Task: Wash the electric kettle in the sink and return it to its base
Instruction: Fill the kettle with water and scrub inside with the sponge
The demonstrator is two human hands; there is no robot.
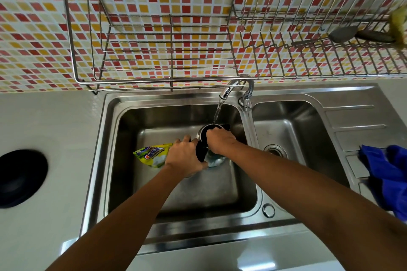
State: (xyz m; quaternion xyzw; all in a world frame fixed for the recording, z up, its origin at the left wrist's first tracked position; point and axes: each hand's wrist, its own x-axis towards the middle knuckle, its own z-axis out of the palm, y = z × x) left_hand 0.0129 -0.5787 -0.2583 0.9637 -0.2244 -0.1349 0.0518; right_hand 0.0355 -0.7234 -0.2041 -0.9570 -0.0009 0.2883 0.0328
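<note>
The electric kettle (203,138) sits in the left basin of the stainless double sink (293,185), upright, its long axis toward the camera and its open mouth at 12 o'clock under the faucet (229,90). Water (217,114) runs from the faucet toward the kettle. The left hand (184,157) is wrapped around the black handle. The right hand (220,141) is curled over the rim; what it holds cannot be told. A yellow-green pouch (152,155) lies at the kettle's 9 o'clock. The black base (21,177) rests on the white counter (55,130), far left. Blue gloves (389,174) lie on the drainboard. A wire rack (167,50) hangs before mosaic tiles (33,28).
</note>
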